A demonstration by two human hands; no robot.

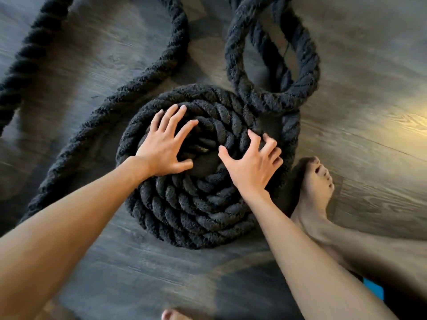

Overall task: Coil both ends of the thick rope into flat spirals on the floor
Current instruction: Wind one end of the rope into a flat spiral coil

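A thick black twisted rope lies on the dark wooden floor, wound into a flat spiral (pixel 196 209) of several turns in the middle of the view. My left hand (pixel 165 144) rests flat on the spiral's upper left turns with its fingers spread. My right hand (pixel 253 161) presses on the right side of the spiral, fingers curled like claws onto the rope. Loose rope (pixel 138 88) runs off the spiral to the upper left, and a separate loop (pixel 272 98) lies just above the spiral on the right.
My bare right foot (pixel 315 188) stands on the floor against the spiral's right edge. Toes of the other foot (pixel 172 315) show at the bottom edge. Another stretch of rope (pixel 27 56) crosses the far upper left. Bare floor (pixel 138 269) lies below the spiral.
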